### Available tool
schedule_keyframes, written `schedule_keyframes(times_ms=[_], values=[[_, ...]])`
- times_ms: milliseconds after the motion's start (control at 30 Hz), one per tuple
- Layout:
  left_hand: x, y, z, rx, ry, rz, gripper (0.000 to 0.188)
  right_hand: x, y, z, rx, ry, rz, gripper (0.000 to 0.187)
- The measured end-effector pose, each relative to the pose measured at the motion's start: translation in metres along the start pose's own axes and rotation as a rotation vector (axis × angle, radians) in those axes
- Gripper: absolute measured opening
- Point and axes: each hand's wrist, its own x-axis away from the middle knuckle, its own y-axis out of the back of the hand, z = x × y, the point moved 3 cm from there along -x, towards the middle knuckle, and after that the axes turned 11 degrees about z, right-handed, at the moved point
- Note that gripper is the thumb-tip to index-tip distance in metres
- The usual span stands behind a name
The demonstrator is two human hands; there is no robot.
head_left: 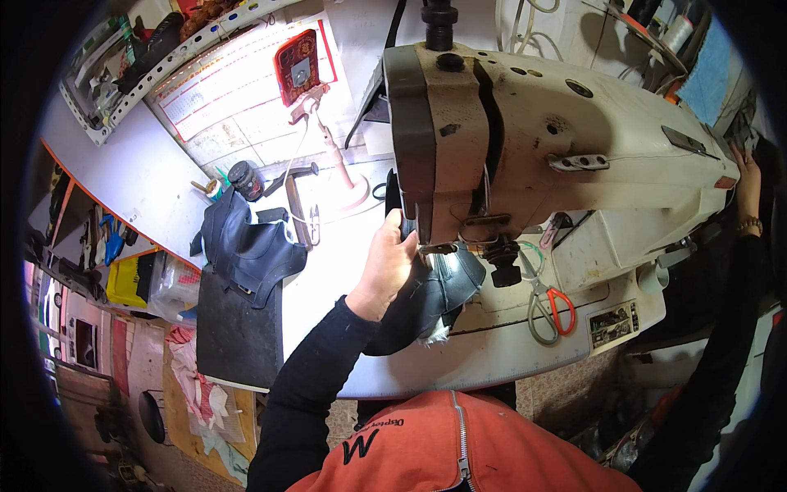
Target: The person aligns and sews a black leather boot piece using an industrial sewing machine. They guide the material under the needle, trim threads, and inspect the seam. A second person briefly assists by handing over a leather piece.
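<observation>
Under the head of a large, worn cream sewing machine, my left hand is closed on a dark leather piece with a frayed pale edge. The thumb lies near the needle area, and the machine head hides part of the fingers and the leather. Away at the machine's far right end, my right hand, with a beaded bracelet at the wrist, is wrapped against the dark handwheel, which is mostly in shadow. Left of my left hand, another dark leather piece, shaped like a shoe upper, rests on the table.
Red-handled scissors lie right of the leather on the white table. A phone on a pink stand stands behind, near a hammer and a dark jar. A black board sits at the left.
</observation>
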Motion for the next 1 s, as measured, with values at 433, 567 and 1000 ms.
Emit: schedule_keyframes(times_ms=[433,567,1000], values=[[0.104,-0.043,-0.023,0.17,0.275,0.191,0.052,-0.005,0.0,-0.013,-0.132,0.021,0.028,0.039],[0.1,-0.049,-0.031,0.218,0.281,0.183,0.068,-0.001,-0.003,-0.008,-0.167,-0.055,0.026,0.04],[0.107,-0.065,-0.025,0.377,0.368,0.316,0.042,0.0,-0.005,-0.011,-0.136,-0.1,-0.004,0.043]])
